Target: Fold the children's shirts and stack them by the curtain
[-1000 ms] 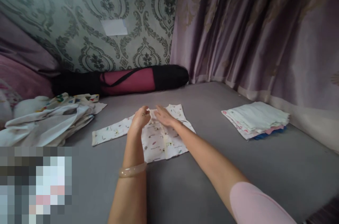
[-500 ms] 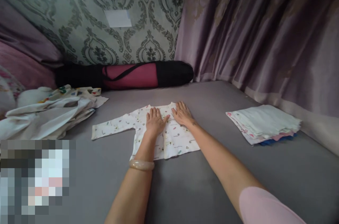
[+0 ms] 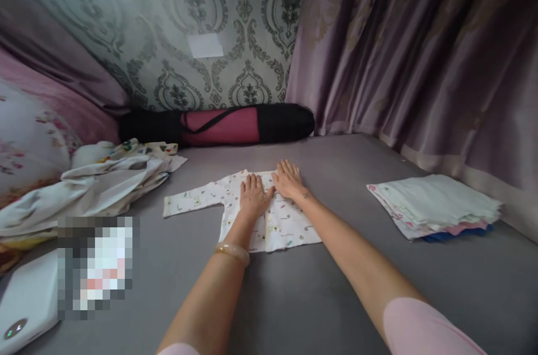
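Observation:
A small white long-sleeved baby top (image 3: pixel 286 226) with a scattered print lies spread on the grey bed sheet (image 3: pixel 294 299). Its left-hand sleeve stretches out flat to the side; the other sleeve is not visible. My left hand (image 3: pixel 254 196) rests palm down on the chest of the top, fingers spread, with a pale bangle on the wrist. Beside it, my right hand (image 3: pixel 288 180) lies flat near the collar and shoulder on the right, fingers stretched out. Neither hand grips the cloth.
A stack of folded cloths (image 3: pixel 437 204) sits to the right. Rumpled clothes (image 3: pixel 113 181) are heaped at left, with a white device (image 3: pixel 31 293) and a blurred-out patch in front. A black and red long bag (image 3: pixel 222 125) lies against the wall; curtains hang at right.
The view has turned slightly left, bringing the white device into sight. Both hands stay flat on the top, which looks unchanged.

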The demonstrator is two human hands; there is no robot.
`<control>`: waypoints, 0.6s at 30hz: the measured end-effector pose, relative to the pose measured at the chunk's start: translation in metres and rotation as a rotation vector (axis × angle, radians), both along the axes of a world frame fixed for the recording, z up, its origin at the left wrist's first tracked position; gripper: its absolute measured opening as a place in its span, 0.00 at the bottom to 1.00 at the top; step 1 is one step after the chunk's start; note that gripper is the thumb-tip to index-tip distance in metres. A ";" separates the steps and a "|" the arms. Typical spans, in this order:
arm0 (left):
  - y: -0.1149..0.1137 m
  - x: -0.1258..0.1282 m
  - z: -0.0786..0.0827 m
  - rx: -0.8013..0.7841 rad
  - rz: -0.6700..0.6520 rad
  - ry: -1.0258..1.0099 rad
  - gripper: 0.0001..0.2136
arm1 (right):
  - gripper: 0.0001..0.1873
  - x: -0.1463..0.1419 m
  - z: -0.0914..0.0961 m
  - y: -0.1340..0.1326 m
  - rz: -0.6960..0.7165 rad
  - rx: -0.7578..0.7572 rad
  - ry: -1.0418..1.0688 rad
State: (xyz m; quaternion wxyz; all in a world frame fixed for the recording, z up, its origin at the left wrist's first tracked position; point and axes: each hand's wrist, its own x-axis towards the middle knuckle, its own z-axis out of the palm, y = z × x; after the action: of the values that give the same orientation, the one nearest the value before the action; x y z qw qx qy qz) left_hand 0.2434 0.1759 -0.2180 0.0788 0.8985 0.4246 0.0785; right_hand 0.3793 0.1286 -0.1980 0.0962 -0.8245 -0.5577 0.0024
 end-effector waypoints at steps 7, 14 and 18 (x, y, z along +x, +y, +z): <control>0.009 0.005 0.008 -0.159 -0.003 0.021 0.37 | 0.34 0.004 -0.014 0.001 -0.015 -0.088 0.035; 0.055 -0.065 0.045 -0.063 0.154 -0.257 0.22 | 0.31 -0.019 0.004 0.015 0.073 -0.012 0.063; 0.070 -0.138 0.052 0.017 0.584 -0.165 0.14 | 0.30 -0.062 0.001 0.030 0.267 0.049 0.107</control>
State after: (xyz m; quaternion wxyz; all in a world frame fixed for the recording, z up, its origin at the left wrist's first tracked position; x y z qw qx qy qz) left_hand 0.1054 0.2454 -0.1663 0.0797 0.7296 0.6566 0.1738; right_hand 0.3171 0.1583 -0.1970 0.1448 -0.7389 -0.6565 0.0457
